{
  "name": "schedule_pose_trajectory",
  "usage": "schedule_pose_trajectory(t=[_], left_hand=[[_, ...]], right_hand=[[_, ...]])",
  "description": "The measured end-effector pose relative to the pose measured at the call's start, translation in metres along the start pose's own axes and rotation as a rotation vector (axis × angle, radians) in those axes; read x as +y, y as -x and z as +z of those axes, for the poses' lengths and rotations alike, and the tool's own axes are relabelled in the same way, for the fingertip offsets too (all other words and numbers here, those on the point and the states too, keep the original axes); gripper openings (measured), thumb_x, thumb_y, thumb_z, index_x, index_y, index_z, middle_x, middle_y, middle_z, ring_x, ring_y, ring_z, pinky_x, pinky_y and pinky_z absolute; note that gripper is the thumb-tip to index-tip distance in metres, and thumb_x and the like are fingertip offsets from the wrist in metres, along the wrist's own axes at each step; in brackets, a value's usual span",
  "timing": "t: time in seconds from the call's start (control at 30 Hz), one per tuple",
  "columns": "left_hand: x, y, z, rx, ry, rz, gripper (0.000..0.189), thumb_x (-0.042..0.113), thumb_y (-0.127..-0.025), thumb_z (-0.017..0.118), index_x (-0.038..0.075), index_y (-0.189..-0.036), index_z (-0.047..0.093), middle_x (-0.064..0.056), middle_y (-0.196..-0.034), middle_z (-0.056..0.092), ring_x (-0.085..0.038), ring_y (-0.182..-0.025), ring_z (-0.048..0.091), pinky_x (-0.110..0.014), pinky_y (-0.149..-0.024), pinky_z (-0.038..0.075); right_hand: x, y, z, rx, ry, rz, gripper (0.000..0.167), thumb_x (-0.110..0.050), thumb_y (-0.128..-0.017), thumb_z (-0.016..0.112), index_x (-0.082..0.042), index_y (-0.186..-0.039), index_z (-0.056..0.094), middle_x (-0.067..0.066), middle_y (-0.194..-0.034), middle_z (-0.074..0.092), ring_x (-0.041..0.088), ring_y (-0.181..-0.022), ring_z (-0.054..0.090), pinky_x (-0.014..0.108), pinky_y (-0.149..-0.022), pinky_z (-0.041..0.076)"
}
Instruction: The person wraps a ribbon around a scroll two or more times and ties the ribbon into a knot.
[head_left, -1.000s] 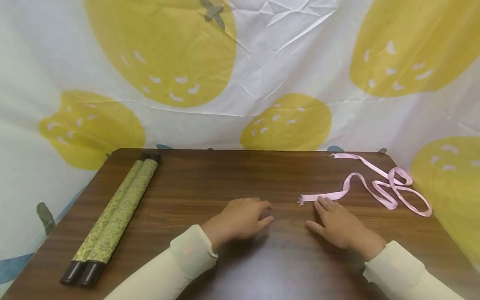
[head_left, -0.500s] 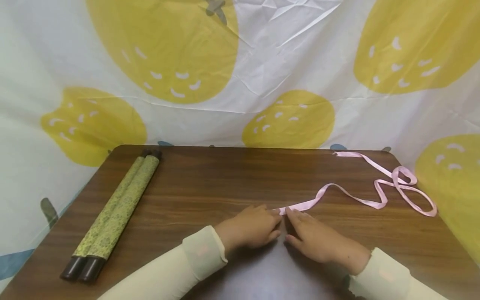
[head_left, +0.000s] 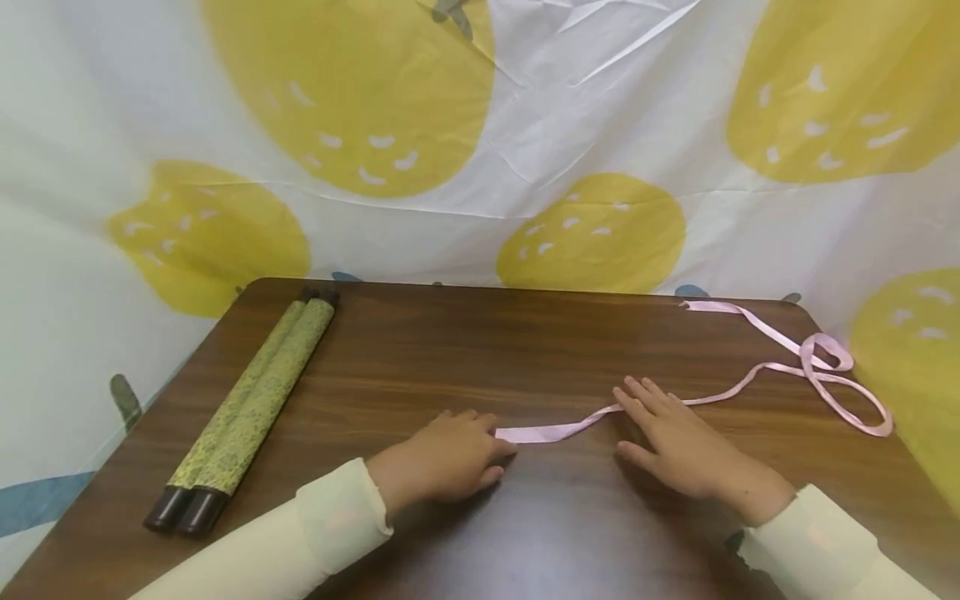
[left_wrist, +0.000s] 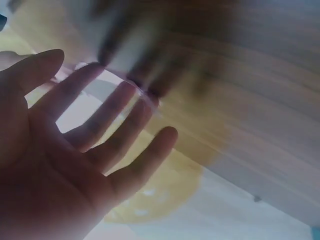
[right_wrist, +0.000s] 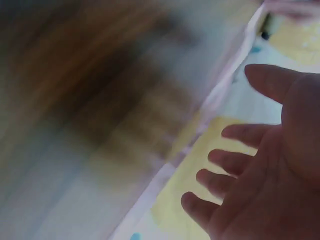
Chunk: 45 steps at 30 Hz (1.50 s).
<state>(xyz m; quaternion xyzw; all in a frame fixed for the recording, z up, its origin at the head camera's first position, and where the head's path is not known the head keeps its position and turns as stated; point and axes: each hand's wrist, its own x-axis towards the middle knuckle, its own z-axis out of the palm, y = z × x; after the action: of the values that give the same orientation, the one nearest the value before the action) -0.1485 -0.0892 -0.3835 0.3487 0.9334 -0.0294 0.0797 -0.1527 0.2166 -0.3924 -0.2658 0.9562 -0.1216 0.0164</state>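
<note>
A long pink ribbon [head_left: 543, 434] lies across the table, its left stretch drawn out and its right part looped. My left hand [head_left: 442, 458] is at the ribbon's left end, covering the tip. In the left wrist view, the left hand [left_wrist: 75, 160] has fairly straight fingers, their tips along the ribbon, and the thumb apart. Farther right, my right hand [head_left: 682, 442] spreads its fingers over the ribbon's middle; whether they touch it I cannot tell. The right wrist view shows the right hand [right_wrist: 260, 175] with outstretched fingers holding nothing.
Two long rolls [head_left: 258, 400] in yellow-green patterned covering, with dark end caps, lie side by side at the left. The brown wooden table [head_left: 450, 358] ends at the back against a lemon-print cloth [head_left: 420, 242]. The ribbon's other end [head_left: 708, 307] lies near the back right.
My hands met at the ribbon's end, then parted. The left hand moved left with the end, while the right slid right along the ribbon. The ribbon's wavy front stretch has become straighter.
</note>
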Motion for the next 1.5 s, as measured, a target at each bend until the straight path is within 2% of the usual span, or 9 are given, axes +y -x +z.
schedule_pose_trajectory(t=[0.17, 0.27, 0.37, 0.5, 0.7, 0.93, 1.17, 1.37, 1.5], left_hand=[[-0.024, 0.019, -0.004, 0.014, 0.054, -0.056, 0.027, 0.034, -0.097, 0.063, 0.027, -0.122, 0.072, -0.006, -0.125, 0.067, -0.032, -0.114, 0.062, -0.064, -0.094, 0.047], [-0.039, 0.031, -0.007, 0.001, 0.108, -0.127, 0.031, 0.033, -0.096, 0.065, 0.026, -0.126, 0.069, -0.005, -0.126, 0.068, -0.034, -0.115, 0.064, -0.07, -0.096, 0.042], [-0.051, 0.045, -0.009, -0.03, 0.137, -0.201, 0.037, 0.033, -0.096, 0.066, 0.025, -0.132, 0.065, -0.01, -0.132, 0.066, -0.038, -0.121, 0.061, -0.075, -0.098, 0.037], [-0.064, 0.061, -0.009, -0.061, 0.121, -0.272, 0.037, 0.035, -0.096, 0.065, 0.025, -0.131, 0.067, -0.015, -0.135, 0.062, -0.041, -0.125, 0.057, -0.076, -0.098, 0.036], [-0.085, 0.075, -0.005, -0.054, 0.116, -0.324, 0.032, 0.036, -0.097, 0.064, 0.026, -0.126, 0.07, -0.005, -0.129, 0.068, -0.036, -0.121, 0.062, -0.074, -0.094, 0.039], [-0.11, 0.089, -0.002, -0.02, 0.121, -0.325, 0.026, 0.037, -0.095, 0.064, 0.029, -0.118, 0.075, 0.001, -0.123, 0.072, -0.035, -0.114, 0.067, -0.07, -0.088, 0.043], [-0.125, 0.098, 0.0, -0.004, 0.116, -0.332, 0.024, 0.037, -0.095, 0.064, 0.028, -0.115, 0.076, 0.001, -0.12, 0.073, -0.034, -0.109, 0.069, -0.07, -0.092, 0.041], [-0.131, 0.102, -0.003, 0.005, 0.121, -0.339, 0.022, 0.037, -0.095, 0.064, 0.03, -0.112, 0.076, 0.002, -0.118, 0.074, -0.033, -0.108, 0.07, -0.072, -0.091, 0.041], [-0.132, 0.102, -0.004, 0.006, 0.161, -0.316, 0.023, 0.036, -0.094, 0.066, 0.026, -0.112, 0.076, -0.002, -0.116, 0.075, -0.033, -0.107, 0.07, -0.065, -0.087, 0.048]], right_hand=[[0.021, 0.009, 0.0, -0.058, -0.064, 0.041, 0.069, -0.043, -0.099, 0.058, -0.003, -0.151, 0.039, 0.027, -0.158, 0.031, 0.052, -0.146, 0.025, 0.069, -0.114, 0.022], [0.026, 0.011, -0.001, -0.062, -0.083, 0.045, 0.07, -0.045, -0.099, 0.057, -0.003, -0.152, 0.038, 0.028, -0.159, 0.029, 0.052, -0.146, 0.023, 0.069, -0.114, 0.02], [0.027, 0.011, -0.001, -0.05, -0.072, 0.049, 0.07, -0.046, -0.099, 0.057, -0.003, -0.152, 0.039, 0.028, -0.159, 0.029, 0.053, -0.146, 0.023, 0.069, -0.114, 0.02], [0.029, 0.011, -0.001, -0.047, -0.04, 0.047, 0.069, -0.045, -0.099, 0.058, -0.003, -0.151, 0.041, 0.029, -0.157, 0.032, 0.054, -0.144, 0.026, 0.069, -0.113, 0.021], [0.035, 0.018, -0.002, -0.061, -0.012, 0.091, 0.07, -0.049, -0.099, 0.056, -0.003, -0.151, 0.041, 0.028, -0.156, 0.035, 0.053, -0.144, 0.028, 0.07, -0.113, 0.022], [0.047, 0.03, -0.002, -0.037, 0.114, 0.142, 0.072, -0.052, -0.099, 0.054, -0.001, -0.148, 0.044, 0.027, -0.149, 0.046, 0.051, -0.139, 0.038, 0.069, -0.11, 0.029], [0.064, 0.037, -0.007, 0.007, 0.208, 0.206, 0.068, -0.051, -0.097, 0.058, 0.003, -0.138, 0.054, 0.029, -0.139, 0.053, 0.054, -0.126, 0.05, 0.065, -0.1, 0.041], [0.079, 0.042, -0.012, -0.004, 0.169, 0.294, 0.063, -0.047, -0.096, 0.059, -0.001, -0.14, 0.052, 0.031, -0.129, 0.055, 0.055, -0.117, 0.052, 0.071, -0.083, 0.046], [0.085, 0.044, -0.012, 0.016, 0.137, 0.275, 0.056, -0.042, -0.095, 0.064, -0.004, -0.135, 0.058, 0.028, -0.115, 0.058, 0.049, -0.103, 0.057, 0.068, -0.076, 0.049]])
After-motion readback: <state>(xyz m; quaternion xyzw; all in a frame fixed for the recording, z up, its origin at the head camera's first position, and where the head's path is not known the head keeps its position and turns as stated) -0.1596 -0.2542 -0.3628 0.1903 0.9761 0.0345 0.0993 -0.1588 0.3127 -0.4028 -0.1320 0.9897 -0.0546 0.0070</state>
